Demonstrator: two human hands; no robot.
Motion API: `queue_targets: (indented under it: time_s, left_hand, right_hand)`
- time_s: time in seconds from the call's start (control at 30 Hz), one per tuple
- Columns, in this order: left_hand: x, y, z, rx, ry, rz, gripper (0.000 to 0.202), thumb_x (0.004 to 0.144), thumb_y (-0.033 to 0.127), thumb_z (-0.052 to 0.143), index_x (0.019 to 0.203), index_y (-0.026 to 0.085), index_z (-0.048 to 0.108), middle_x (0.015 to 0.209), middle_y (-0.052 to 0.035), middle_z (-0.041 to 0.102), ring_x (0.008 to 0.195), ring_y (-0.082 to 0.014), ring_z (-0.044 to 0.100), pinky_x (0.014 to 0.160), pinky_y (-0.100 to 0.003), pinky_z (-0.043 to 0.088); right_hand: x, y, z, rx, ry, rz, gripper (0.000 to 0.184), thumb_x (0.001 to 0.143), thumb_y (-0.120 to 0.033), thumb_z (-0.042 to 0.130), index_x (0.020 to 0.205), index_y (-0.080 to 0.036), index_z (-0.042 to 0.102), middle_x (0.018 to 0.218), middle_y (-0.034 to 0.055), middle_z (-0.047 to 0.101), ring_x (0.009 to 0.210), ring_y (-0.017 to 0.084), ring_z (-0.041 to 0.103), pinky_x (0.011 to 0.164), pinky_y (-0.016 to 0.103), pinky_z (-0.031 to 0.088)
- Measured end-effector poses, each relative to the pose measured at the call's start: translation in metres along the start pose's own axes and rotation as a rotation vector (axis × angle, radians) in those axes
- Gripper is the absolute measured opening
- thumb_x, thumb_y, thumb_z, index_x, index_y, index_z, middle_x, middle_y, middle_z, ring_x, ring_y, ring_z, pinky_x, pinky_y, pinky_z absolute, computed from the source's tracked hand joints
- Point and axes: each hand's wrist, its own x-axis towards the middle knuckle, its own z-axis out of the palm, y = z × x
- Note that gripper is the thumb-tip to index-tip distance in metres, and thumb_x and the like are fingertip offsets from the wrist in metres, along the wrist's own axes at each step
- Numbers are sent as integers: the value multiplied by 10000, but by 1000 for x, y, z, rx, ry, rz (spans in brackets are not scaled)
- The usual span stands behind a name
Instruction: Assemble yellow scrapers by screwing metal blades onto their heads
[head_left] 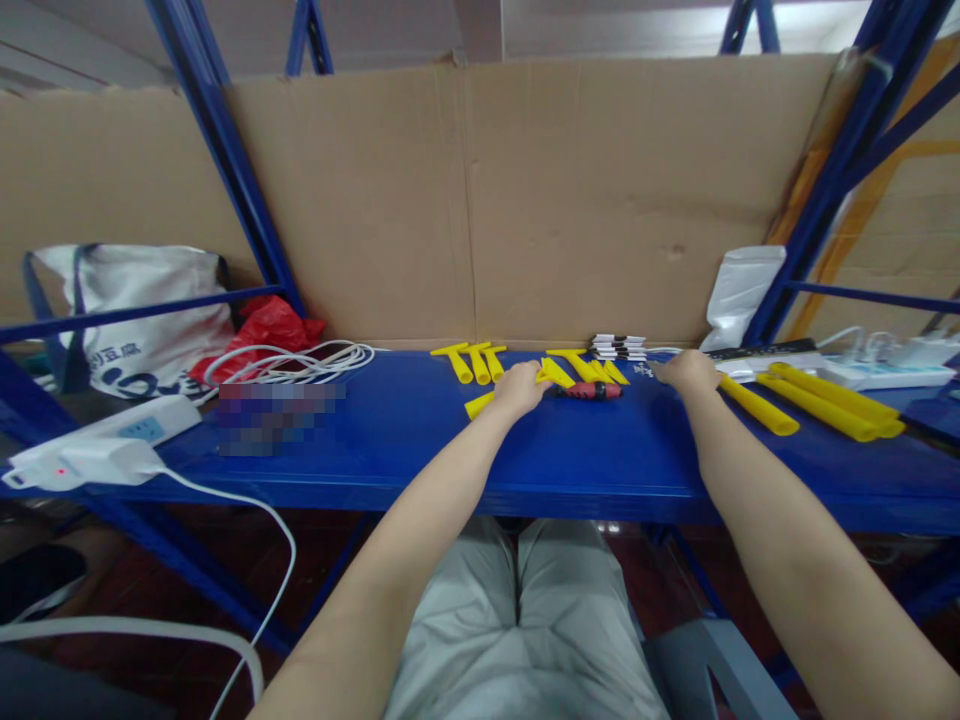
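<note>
My left hand (517, 392) is closed around a yellow T-shaped plastic piece (480, 404), whose tube end shows below the palm. Just to its right, a red and black tool (589, 391), like a screwdriver, lies on the blue shelf. My right hand (688, 371) has its fingers drawn together beside a small cluster of metal bits (643, 369); what they pinch is too small to make out. Between the hands lie several short yellow pieces (598, 370) and a yellow T-shaped piece (574, 363). Right of my right hand rests a yellow tube (759, 405).
Three yellow T-shaped pieces (478, 362) lie near the cardboard wall (360, 200). A stack of small black-and-white packs (617, 347) stands behind. Longer yellow tubes (832, 400) and power strips lie right. Coiled white cable (300, 362) and a power strip (112, 445) lie left.
</note>
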Motion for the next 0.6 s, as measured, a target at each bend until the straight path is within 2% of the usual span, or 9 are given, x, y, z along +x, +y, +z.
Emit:
queue_targets:
  time_s: [0.07,0.27,0.4,0.6]
  left_hand:
    - [-1,1,1,0,-8,9,276,840,347,544,1058,194,619,1142,-86,636,1087,-228,572,888,-310,437]
    - [2,0,4,-3,-20,9,281,841,333,532,1068,189,613,1134,-86,642,1077,-239,576,875,-324,444]
    - [3,0,5,-5,-20,13,282,842,338,527,1068,193,615,1138,-82,640,1088,-237,568,883,-323,440]
    - [2,1,4,-2,-24,18,283,841,344,529,1063,193,618,1133,-80,642,1081,-234,571,878,-318,443]
  right_hand:
    - [0,7,1,-6,-24,88,523,723,-349,643,1144,-40,606,1184,269,565,1148,361,512,914,470,421]
    - [1,12,6,26,-69,201,485,756,-323,617,1170,-73,594,1232,264,532,1189,356,477,962,491,380]
    - [8,14,8,78,-113,237,501,733,-304,630,1190,-103,583,1223,247,540,1179,337,493,933,465,410]
    - [11,12,9,166,-64,194,487,672,-319,674,1122,-137,629,1194,220,576,1141,354,511,917,486,400]
